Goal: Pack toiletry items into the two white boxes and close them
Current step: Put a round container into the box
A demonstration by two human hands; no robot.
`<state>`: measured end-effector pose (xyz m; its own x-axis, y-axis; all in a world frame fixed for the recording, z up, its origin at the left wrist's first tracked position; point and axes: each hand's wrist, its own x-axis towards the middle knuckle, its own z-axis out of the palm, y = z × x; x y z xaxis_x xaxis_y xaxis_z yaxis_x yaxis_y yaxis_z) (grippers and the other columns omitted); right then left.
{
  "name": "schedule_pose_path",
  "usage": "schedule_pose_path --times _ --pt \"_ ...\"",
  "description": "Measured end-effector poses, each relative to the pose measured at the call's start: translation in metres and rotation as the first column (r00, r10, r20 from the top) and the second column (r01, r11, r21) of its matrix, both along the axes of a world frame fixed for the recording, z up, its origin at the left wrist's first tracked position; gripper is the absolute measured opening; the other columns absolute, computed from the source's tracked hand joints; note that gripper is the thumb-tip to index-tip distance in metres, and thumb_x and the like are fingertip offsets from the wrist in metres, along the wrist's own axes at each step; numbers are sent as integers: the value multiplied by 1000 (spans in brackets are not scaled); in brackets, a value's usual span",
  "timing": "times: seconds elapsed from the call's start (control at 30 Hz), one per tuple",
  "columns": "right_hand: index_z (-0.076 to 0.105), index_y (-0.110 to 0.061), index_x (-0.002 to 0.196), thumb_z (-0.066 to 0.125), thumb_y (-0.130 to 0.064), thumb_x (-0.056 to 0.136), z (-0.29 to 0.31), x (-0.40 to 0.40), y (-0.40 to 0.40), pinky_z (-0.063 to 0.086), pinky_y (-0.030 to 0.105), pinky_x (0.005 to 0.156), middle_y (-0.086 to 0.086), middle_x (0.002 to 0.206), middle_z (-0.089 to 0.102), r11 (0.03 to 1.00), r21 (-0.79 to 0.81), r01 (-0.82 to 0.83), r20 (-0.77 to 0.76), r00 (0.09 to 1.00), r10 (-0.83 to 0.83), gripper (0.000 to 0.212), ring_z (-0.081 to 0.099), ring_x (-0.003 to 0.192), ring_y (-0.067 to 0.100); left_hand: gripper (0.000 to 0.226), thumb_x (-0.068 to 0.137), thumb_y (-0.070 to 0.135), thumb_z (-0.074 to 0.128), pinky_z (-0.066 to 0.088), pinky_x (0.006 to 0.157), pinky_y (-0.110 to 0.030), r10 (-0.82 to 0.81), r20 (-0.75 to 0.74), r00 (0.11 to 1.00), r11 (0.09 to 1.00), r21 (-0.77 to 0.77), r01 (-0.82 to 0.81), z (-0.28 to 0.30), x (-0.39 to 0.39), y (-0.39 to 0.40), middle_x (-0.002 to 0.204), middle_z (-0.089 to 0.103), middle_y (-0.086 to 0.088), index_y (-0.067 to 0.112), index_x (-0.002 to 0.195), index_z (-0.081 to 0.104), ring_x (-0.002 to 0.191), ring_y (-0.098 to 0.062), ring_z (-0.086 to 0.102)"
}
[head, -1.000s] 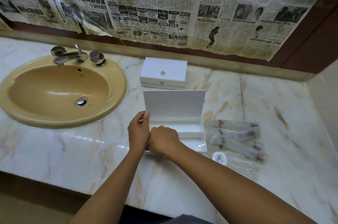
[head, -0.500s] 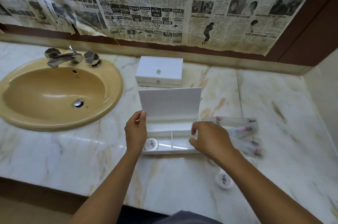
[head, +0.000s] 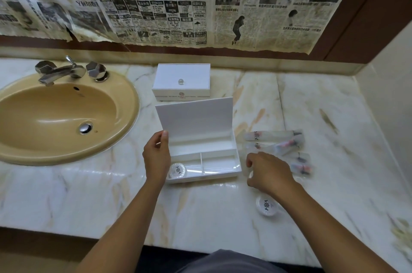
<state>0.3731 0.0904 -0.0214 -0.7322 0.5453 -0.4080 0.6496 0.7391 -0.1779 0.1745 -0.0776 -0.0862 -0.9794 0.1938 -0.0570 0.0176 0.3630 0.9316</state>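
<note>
- Your left hand [head: 156,159] sits at the left end of the open white box [head: 204,156], thumb up against the edge of the raised lid [head: 194,120], fingers loosely curled. Reads as bracing the lid upright so the tray stays reachable.
- One round packet [head: 177,170] lies in the front-left compartment, partly hidden by that hand. The front-right and rear compartments look empty.
- Your right hand [head: 270,173] is just right of the box, over the pile of sachets [head: 276,145] on the counter [head: 211,212]. Fingers curl down with thumb apart; can't tell if they've pinched anything, that area's blurred.
- A second round packet [head: 266,204] lies on the counter by your right wrist, not packed yet.
- The second white box [head: 181,82] stands closed behind the open one, near the sink [head: 60,114]. Untouched as far as I can see.
- Judgement: early in the task. One item in, the rest outside, both closings still to do.
- Risk: let go of the lid and it may drop on your incoming hand.
</note>
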Motion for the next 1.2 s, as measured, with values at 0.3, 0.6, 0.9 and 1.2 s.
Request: schedule_pose_path --times 0.3,0.6,0.9,1.2 --pt "54 -19 102 62 -23 79 -1 0 0 37 27 67 -2 102 56 999 -3 50 -58 997 -50 24 54 93 20 27 100 36 52 40 68 -5 -13 9 1000 1000 2 13 -3 -1 -2 93 69 5 15 102 69 74 4 58" --pt "52 -20 104 64 -27 81 53 -50 -34 42 30 71 0 105 48 991 -114 -71 -365 931 24 27 55 88 25 30 100 39 51 45 77 -19 -10 33 999 1000 21 9 -4 -1 -2 102 71 6 17 108 70 92 -10 63" --pt "32 -16 60 59 -12 82 22 -112 -92 27 29 49 2 64 39 936 -65 -347 -258 912 320 35 44 69 25 26 100 35 52 47 77 -20 7 43 999 1000 18 -8 -2 0 0 99 71 7 18 106 70 89 -7 63" --pt "44 -12 66 50 -19 87 -3 -120 -104 30 30 55 4 67 44 925 -190 -329 -223 932 285 23 47 70 26 22 99 34 53 40 64 -5 25 52 998 1000 14 -26 2 1 0 88 68 15 21 104 70 73 1 60"
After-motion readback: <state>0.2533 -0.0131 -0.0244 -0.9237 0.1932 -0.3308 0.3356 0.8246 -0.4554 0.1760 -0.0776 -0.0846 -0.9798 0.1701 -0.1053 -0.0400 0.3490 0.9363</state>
